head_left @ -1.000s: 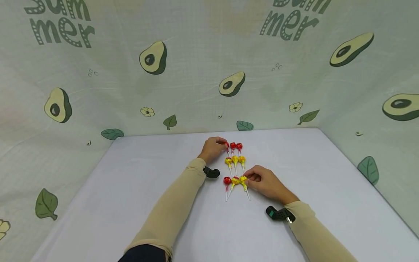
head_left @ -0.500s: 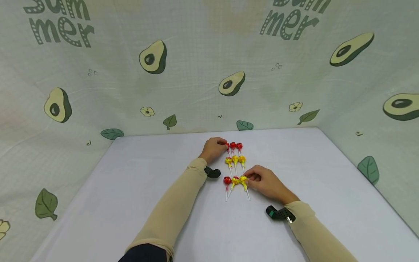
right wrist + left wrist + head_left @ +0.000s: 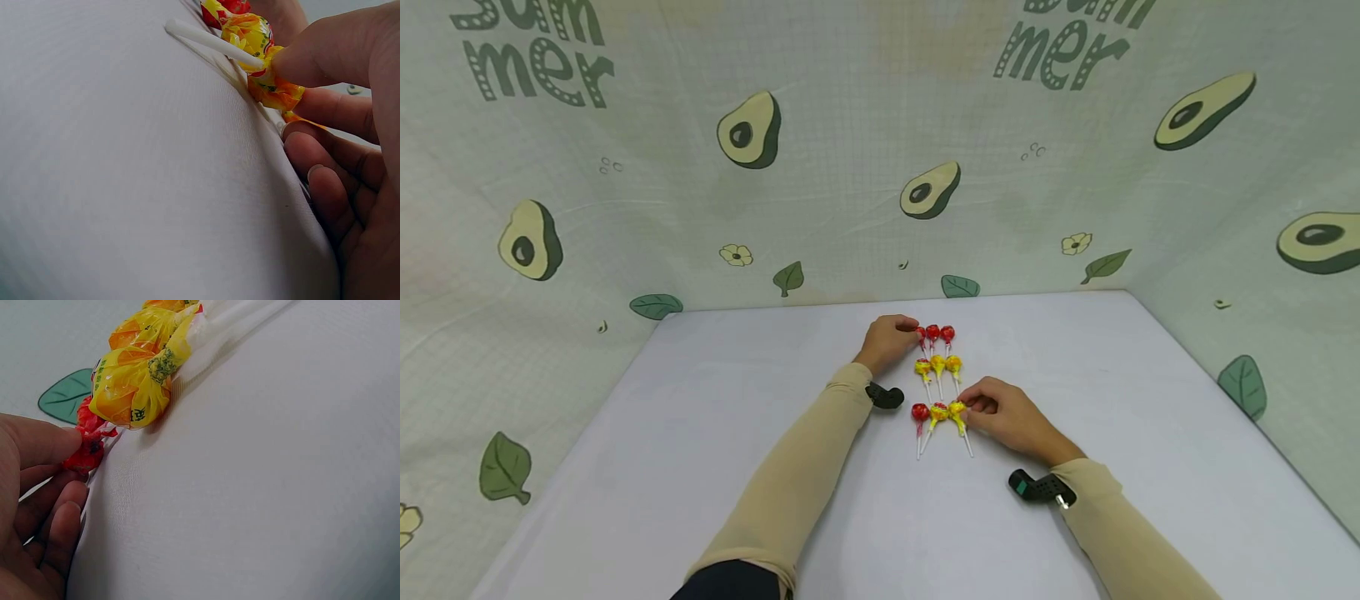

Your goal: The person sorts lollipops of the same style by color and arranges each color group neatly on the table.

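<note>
Three short rows of wrapped lollipops lie on the white table. My left hand (image 3: pixel 887 342) is at the far row and pinches the leftmost red lollipop (image 3: pixel 86 456) between thumb and fingers. Two more red lollipops (image 3: pixel 933 332) lie to its right. The middle row has three yellow lollipops (image 3: pixel 937 364), touched by neither hand. At the near row, my right hand (image 3: pixel 1011 417) pinches the rightmost yellow lollipop (image 3: pixel 275 94) by its wrapped head, with the white stick (image 3: pixel 209 42) pointing toward the body. Left of it are another yellow lollipop (image 3: pixel 938 413) and a red lollipop (image 3: pixel 920 412).
The white tabletop (image 3: pixel 700 433) spreads wide on both sides of the rows. Behind its far edge hangs a pale cloth (image 3: pixel 850 125) printed with avocados and leaves. Each wrist wears a black strapped device, such as the one on the right wrist (image 3: pixel 1041 488).
</note>
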Demonstrator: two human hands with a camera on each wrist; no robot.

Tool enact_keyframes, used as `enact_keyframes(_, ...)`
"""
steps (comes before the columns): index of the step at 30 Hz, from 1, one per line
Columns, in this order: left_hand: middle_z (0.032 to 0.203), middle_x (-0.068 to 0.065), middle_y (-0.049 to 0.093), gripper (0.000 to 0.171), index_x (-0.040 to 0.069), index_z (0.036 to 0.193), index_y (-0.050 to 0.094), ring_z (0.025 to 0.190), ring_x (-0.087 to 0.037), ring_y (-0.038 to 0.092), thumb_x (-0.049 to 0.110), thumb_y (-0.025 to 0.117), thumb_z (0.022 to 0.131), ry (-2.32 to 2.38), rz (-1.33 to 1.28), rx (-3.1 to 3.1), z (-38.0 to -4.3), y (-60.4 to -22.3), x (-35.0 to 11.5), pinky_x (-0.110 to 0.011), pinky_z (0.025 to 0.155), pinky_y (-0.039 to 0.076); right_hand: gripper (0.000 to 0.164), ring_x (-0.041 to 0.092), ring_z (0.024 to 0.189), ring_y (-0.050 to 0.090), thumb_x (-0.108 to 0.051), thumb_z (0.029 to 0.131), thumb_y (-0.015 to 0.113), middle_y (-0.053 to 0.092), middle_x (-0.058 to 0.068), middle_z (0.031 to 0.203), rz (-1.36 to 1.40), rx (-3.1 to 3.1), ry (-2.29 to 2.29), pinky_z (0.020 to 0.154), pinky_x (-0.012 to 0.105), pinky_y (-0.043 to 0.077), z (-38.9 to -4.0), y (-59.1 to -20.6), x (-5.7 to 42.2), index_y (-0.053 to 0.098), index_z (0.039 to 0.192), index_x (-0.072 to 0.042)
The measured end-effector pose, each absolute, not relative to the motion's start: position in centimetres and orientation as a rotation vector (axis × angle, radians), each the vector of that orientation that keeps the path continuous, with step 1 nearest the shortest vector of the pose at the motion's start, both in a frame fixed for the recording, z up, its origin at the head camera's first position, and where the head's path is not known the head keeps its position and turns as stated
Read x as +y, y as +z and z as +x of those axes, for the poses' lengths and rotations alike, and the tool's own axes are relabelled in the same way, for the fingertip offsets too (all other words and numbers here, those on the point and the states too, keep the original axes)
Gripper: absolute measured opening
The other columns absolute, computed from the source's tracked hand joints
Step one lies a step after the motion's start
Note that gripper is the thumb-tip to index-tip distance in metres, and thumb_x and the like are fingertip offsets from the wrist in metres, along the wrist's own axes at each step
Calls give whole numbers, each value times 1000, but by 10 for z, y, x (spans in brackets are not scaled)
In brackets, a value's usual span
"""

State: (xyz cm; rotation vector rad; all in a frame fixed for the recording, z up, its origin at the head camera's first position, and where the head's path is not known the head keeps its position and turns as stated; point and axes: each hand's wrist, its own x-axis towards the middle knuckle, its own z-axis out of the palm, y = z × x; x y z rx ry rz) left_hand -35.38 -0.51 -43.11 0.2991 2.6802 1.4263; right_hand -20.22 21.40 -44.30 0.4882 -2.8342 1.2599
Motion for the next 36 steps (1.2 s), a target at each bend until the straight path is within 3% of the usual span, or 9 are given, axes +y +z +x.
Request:
enact_keyframes(7,119,0,68,28,15,123,71,114,-18,59,22,69,96,1441,317,2681,-354,-431,-10,-35,99,47,20,18,82,56,-17,89,74,61,-3,91,504,-2819,1275,72,29,48,-202,-439,210,70,109,-15)
enact_keyframes(22,113,-1,66,34,7,128,66,103,-20,60,23,64,98,1594,346,2573,-343,-426,-25,-35,90,50,20,17,84,57,-20,90,74,62,-4,93,499,-2833,1264,73,29,49,-201,-441,212,70,108,-15)
enact_keyframes(28,108,2,67,33,8,125,67,97,-19,63,27,64,98,1711,335,2492,-331,-421,-34,-33,84,52,20,17,83,57,-24,91,74,62,-4,93,508,-2834,1252,73,29,49,-203,-444,215,70,109,-15)
enact_keyframes(36,104,3,69,32,12,124,69,101,-22,64,30,66,98,1618,326,2477,-300,-406,-43,-37,85,51,21,17,83,57,-24,90,75,62,-3,93,504,-2830,1250,72,29,49,-204,-445,215,70,108,-15)
